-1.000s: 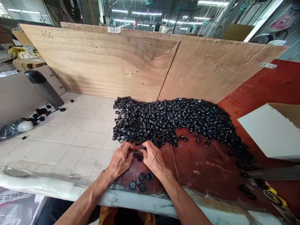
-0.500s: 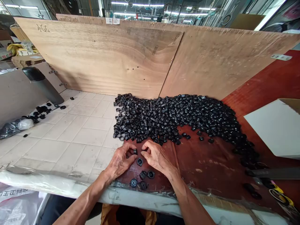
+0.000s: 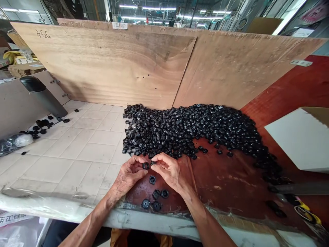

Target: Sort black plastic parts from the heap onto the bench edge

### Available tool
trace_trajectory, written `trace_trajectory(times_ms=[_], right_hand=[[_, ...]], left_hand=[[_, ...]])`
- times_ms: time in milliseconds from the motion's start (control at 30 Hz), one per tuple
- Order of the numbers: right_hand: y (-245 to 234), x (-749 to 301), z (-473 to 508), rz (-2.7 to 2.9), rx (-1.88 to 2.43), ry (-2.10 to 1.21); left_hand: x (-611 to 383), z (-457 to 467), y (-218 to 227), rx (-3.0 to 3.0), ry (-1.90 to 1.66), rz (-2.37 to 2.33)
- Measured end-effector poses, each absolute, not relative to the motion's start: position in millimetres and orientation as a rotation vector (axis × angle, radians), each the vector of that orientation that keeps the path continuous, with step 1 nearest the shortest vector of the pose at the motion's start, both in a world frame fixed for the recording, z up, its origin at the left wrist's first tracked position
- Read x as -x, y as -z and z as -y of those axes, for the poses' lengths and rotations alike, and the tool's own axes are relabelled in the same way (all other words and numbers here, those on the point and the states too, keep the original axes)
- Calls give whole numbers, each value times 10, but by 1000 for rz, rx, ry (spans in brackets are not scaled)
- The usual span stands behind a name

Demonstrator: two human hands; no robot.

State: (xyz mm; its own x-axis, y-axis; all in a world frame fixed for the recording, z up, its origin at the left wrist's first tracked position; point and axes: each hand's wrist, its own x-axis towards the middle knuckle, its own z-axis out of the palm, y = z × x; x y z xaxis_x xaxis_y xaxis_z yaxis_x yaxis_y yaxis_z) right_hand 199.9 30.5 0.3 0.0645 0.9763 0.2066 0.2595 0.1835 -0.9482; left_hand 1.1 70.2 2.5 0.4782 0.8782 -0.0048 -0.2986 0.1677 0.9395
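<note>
Between the fingertips of my left hand (image 3: 130, 173) is a small round black plastic part (image 3: 145, 166) with an opening in its face. My right hand (image 3: 168, 170) pinches another small black piece (image 3: 153, 163), mostly covered by the fingers. The two pieces are close together, with a slight gap between them. Just below my fingers lies a single black part (image 3: 152, 179) on the reddish-brown board. Nearer the front edge sit several more, among them a ring-like part (image 3: 165, 193) and a round part with holes (image 3: 145, 203). Beyond my hands spreads a large heap of black plastic parts (image 3: 180, 128).
A plywood panel (image 3: 115, 65) stands behind the heap. At left are a grey bottle (image 3: 46, 97), a plastic bag (image 3: 10, 144) and scattered black bits. A white box (image 3: 298, 137) and yellow-handled scissors (image 3: 308, 212) are on the right. Plastic wraps the front edge (image 3: 51, 202).
My right hand's fingertips have come closer to the left hand's, and a black piece now shows in them. The part in my left hand has turned, its opening now facing me.
</note>
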Motion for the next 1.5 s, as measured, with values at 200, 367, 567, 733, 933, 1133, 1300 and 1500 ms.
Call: trace_trajectory(times_ms=[200,367,567,733,933,1133,1300,1500], right_hand=[[-23,-1988,-271,1443,1211,-897],[-23,-1953,-260,1429,1292,-1006],[-82,-1860,-254,1397,1249,-946],[-108,-1823,-248,1392,1238,-865],[-39,-1832,-228,1397,1279,-819],[-43,-1834,-224,1550,1314,-604],[-86,-1810,-272,1375,1351,-811],[-36,-1837,-303,1184,1429,-1161]], left_hand=[[-4,-706,-3,-1069,-986,-709],[39,-724,-13,-1067,-1041,-759],[29,-697,-94,-1243,-964,-790],[-8,-669,-86,-1167,-978,-776],[-7,-656,-54,-1294,-958,-814],[-9,-658,36,-1401,-970,-838],[-14,-661,84,-1421,-976,-837],[-7,-657,92,-1518,-951,-884]])
